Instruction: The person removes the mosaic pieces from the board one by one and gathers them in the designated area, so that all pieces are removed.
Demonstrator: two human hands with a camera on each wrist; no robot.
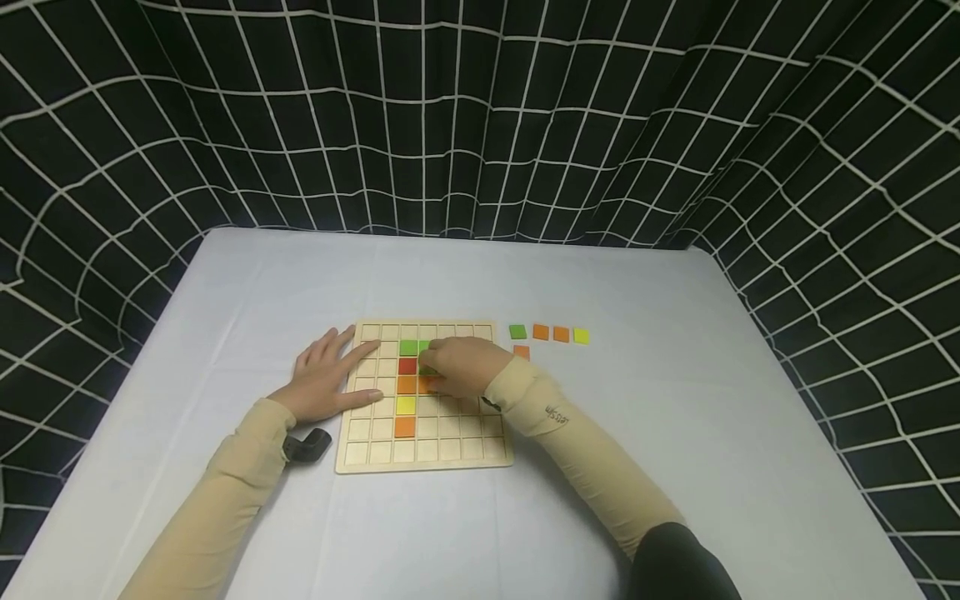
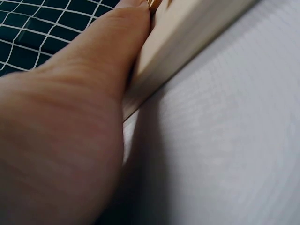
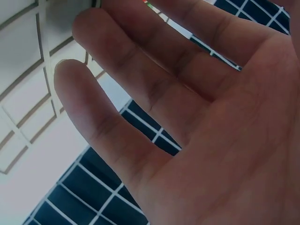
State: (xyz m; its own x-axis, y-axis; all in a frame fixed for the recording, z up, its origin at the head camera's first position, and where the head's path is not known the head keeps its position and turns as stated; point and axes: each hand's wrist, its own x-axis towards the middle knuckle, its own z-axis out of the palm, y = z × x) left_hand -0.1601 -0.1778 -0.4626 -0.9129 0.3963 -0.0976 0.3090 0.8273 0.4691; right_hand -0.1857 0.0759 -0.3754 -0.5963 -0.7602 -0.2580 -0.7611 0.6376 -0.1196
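A square wooden grid board [image 1: 457, 450] lies on the table in the head view. My left hand [image 1: 322, 383] rests on its left edge with fingers spread and thumb straight. In the left wrist view, the thumb [image 2: 103, 42] lies along the board's side. My right hand [image 1: 468, 367] reaches over the board's upper middle, its fingertips down at a green tile [image 1: 424, 369]. Whether they pinch or only touch it is hidden. A left column holds green, red [image 1: 407, 366], orange and yellow [image 1: 406, 406] tiles. Beside it, another green tile and an orange tile [image 1: 424, 385] are partly covered.
Right of the board, a loose green tile [image 1: 517, 332], two orange tiles and a yellow tile [image 1: 581, 336] lie in a row. Another orange tile [image 1: 522, 352] sits below, partly behind the right hand. A black curtain [image 1: 450, 117] with white grid lines surrounds the white table [image 1: 637, 400].
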